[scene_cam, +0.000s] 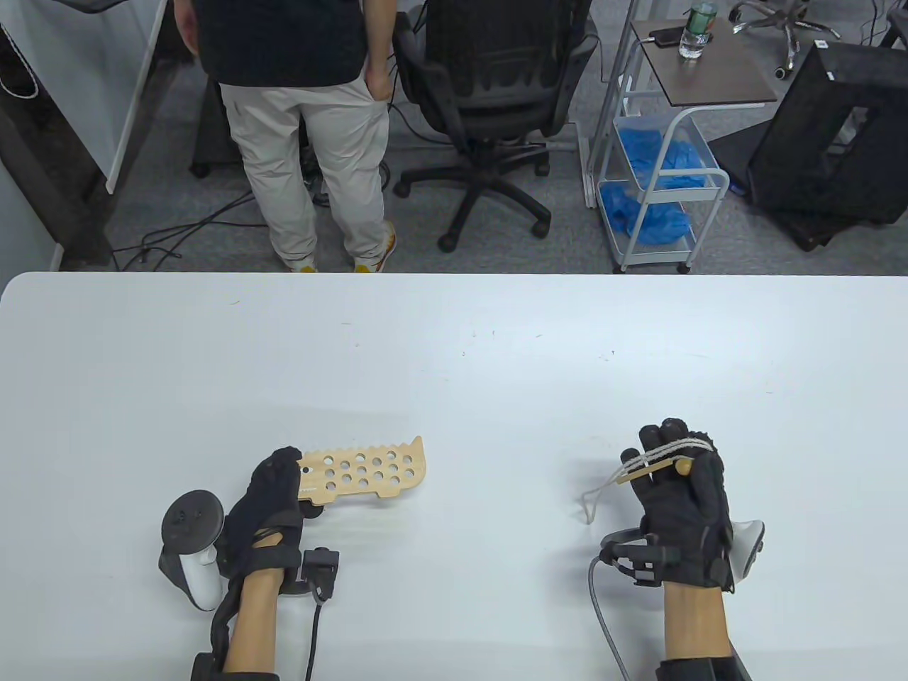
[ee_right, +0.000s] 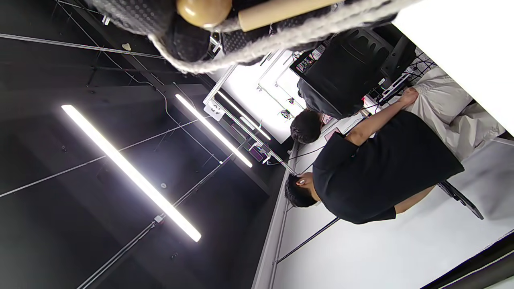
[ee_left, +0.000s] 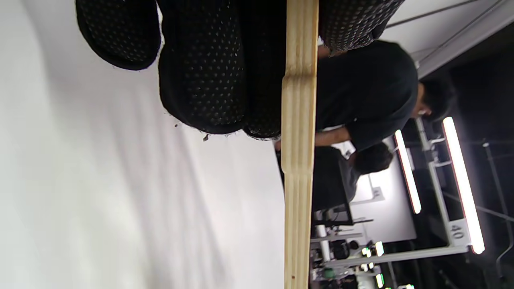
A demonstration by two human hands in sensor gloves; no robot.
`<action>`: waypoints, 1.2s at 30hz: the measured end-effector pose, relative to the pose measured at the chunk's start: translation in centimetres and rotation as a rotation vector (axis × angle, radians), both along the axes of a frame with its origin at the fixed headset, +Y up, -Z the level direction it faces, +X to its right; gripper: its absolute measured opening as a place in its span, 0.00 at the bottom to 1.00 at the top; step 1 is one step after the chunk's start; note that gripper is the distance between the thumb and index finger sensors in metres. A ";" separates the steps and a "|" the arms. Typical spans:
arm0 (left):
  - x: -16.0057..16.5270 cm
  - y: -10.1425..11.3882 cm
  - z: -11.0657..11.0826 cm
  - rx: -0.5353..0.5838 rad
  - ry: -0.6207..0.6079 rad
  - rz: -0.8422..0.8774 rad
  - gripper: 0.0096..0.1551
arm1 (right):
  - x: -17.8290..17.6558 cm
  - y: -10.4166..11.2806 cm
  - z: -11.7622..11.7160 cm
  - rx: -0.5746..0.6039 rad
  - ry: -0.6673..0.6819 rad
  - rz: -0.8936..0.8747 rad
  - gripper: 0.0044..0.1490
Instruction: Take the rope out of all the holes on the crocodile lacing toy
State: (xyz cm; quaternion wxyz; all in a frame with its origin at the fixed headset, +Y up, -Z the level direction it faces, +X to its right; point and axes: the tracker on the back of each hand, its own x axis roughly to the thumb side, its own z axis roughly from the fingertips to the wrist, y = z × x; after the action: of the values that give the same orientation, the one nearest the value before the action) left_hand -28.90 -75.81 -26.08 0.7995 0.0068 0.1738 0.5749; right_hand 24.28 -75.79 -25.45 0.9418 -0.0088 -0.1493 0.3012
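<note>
Left hand: clenched on the head end of the crocodile lacing toy, which is held at the table's near-left, slightly raised or resting; contact with the surface cannot be told. In the left wrist view the toy's edge is seen clamped between the fingers.

Right hand: closed around the rope, several turns of which are wound over the fingers, together with the wooden lacing needle. One loose loop is seen trailing toward 9 o'clock from this hand, down to the table. In the right wrist view the needle's rounded knob and the rope are seen pressed against the glove.

Toy, orientation: long axis laid roughly 9 to 3 o'clock, tail toward 3 o'clock, pointed at the right hand. All visible holes appear free of rope; no strand is seen bridging toy and rope.

Relation: rope lies well apart from the toy, at 3 o'clock of it. The left hand is the nearer to the toy. The removal is judged complete or nearly so; setting both items down is judged the likely remainder.
</note>
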 end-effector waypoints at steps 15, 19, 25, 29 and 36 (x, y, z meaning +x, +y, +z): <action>-0.2 -0.6 0.0 -0.081 0.012 -0.060 0.35 | 0.0 -0.3 -0.1 -0.003 0.002 0.009 0.23; -0.2 -0.5 0.0 -0.079 0.025 -0.101 0.37 | 0.0 -0.4 -0.1 -0.005 0.002 0.011 0.23; -0.2 -0.6 0.0 -0.077 0.029 -0.096 0.37 | 0.1 -0.5 -0.1 -0.008 0.001 0.011 0.23; -0.2 -0.6 0.1 -0.077 0.035 -0.098 0.37 | 0.1 -0.6 -0.2 -0.010 0.003 0.011 0.23; -0.1 -0.6 0.0 -0.076 0.036 -0.114 0.38 | 0.1 -0.6 -0.2 -0.029 0.004 0.054 0.23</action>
State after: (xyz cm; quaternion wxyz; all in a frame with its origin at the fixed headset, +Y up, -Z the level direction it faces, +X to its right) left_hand -29.03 -76.43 -26.06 0.8274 -0.0032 0.2091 0.5212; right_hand 24.41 -76.40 -25.69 0.9334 -0.0178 -0.1430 0.3285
